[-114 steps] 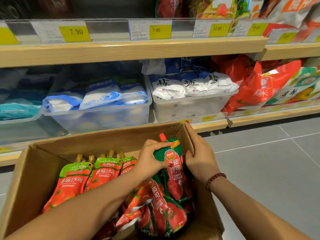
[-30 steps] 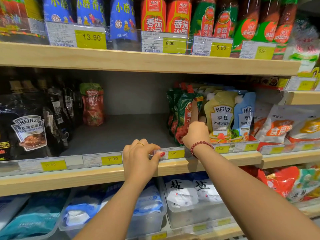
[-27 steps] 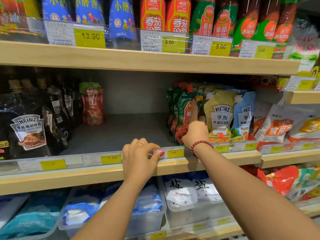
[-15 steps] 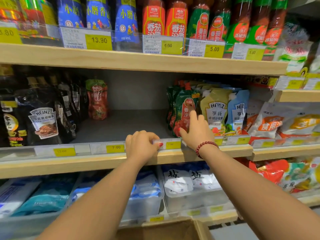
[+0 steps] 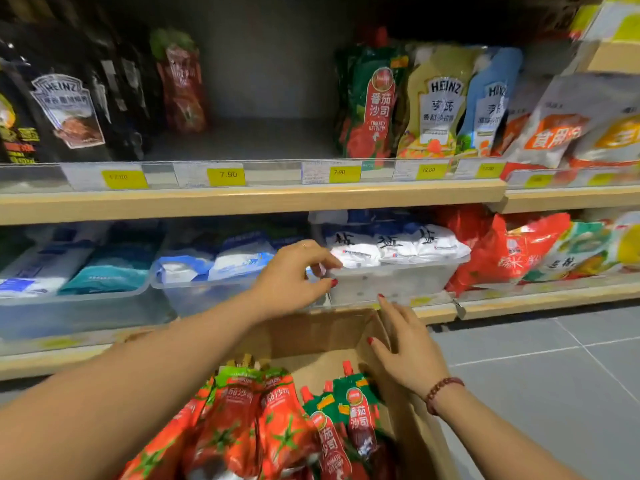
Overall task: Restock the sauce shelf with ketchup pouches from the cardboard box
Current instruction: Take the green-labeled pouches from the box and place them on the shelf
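- Head view: left hand (image 5: pixel 294 277) loosely curled, right hand (image 5: pixel 407 355) spread, both hovering empty above the cardboard box (image 5: pixel 311 336).
- Pickup is probably starting; the next move is calling for gripping a ketchup pouch (image 5: pixel 358 414).

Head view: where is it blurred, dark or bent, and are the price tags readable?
Head view: everything is slightly smeared, most the bags at the right edge; the middle price tag reads 7.90, the left tag is nearly illegible; the recess above the green ketchup pouch is dark; the wooden shelf edge bows, a wide-lens effect.
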{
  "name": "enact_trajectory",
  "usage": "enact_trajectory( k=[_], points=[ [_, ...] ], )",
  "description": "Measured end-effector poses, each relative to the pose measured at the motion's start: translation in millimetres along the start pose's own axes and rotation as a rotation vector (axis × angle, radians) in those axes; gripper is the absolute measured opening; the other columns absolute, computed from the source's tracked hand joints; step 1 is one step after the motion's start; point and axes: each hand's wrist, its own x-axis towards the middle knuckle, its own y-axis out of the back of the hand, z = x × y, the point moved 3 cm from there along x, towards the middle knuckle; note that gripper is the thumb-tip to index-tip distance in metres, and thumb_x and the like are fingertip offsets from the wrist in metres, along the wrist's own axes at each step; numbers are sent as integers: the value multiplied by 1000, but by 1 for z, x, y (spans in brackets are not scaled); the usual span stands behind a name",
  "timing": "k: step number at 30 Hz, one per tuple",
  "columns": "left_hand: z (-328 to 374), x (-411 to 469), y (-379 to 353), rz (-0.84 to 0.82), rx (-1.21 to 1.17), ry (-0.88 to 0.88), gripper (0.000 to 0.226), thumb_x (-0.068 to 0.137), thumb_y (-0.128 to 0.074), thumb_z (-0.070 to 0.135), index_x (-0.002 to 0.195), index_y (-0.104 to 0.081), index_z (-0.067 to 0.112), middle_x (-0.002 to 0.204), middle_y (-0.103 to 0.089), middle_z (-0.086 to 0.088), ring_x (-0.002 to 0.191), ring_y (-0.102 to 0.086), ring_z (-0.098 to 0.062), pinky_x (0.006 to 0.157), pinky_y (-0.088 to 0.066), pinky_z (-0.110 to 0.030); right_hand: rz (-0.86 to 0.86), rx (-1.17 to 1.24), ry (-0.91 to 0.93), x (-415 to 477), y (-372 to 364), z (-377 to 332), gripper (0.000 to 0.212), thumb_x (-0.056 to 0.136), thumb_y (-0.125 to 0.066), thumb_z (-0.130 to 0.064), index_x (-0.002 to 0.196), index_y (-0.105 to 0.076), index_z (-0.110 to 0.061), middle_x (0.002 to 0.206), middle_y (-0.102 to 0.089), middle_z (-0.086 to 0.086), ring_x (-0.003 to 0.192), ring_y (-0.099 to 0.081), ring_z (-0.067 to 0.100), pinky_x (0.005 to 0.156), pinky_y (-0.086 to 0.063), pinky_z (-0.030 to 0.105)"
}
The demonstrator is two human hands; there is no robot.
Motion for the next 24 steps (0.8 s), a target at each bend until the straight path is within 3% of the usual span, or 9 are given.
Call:
enact_trajectory(
  k=[3, 6, 10, 15, 19, 24],
  points=[
    [-18, -36, -38, -192, -22, 52, 21, 76, -71, 20, 98, -70, 21, 85, -59, 11, 76, -56, -3, 68, -41, -15, -29, 56, 8, -14, -21, 8, 81, 86, -57, -35, 144, -1, -45, 150, -25, -2, 131, -34, 21, 97, -42, 34],
    [-39, -66, -74, -367, -47, 132, 30, 75, -73, 21, 104, -69, 20, 92, -58, 10, 81, -57, -5, 74, -42, -12, 1, 95, 28, -18, -31, 10, 91, 85, -58, -17, 142, 6, -48, 151, -23, -4, 130, -36, 21, 97, -43, 33],
    [-69, -93, -121, -594, 39, 280, 57, 70, -78, 31, 121, -59, 14, 112, -54, -8, 105, -53, -18, 92, -42, -27, -5, 119, 4, -15, -39, 11, 98, 81, -57, -3, 143, 6, -46, 151, -23, -6, 131, -35, 19, 97, -40, 29],
    [-92, -120, -160, -793, 206, 366, 83, 64, -76, 53, 135, -46, 21, 129, -53, -8, 117, -49, -25, 98, -40, -33, -29, 186, -53, -12, -44, 16, 102, 77, -56, 3, 142, 3, -48, 147, -25, -11, 130, -32, 14, 94, -35, 23],
    [-100, -129, -173, -838, 326, 377, 91, 61, -67, 69, 137, -40, 29, 130, -55, -4, 117, -50, -26, 99, -40, -37, -27, 187, -87, -12, -45, 17, 102, 77, -55, 7, 142, 2, -48, 146, -26, -11, 129, -33, 13, 94, -36, 25],
    [-102, -131, -173, -761, 281, 392, 86, 56, -70, 69, 128, -50, 26, 119, -54, -4, 111, -49, -24, 92, -42, -35, 24, 159, -37, -16, -44, 16, 99, 78, -58, 9, 146, -4, -40, 144, -32, -6, 126, -37, 15, 90, -35, 21]
  ],
)
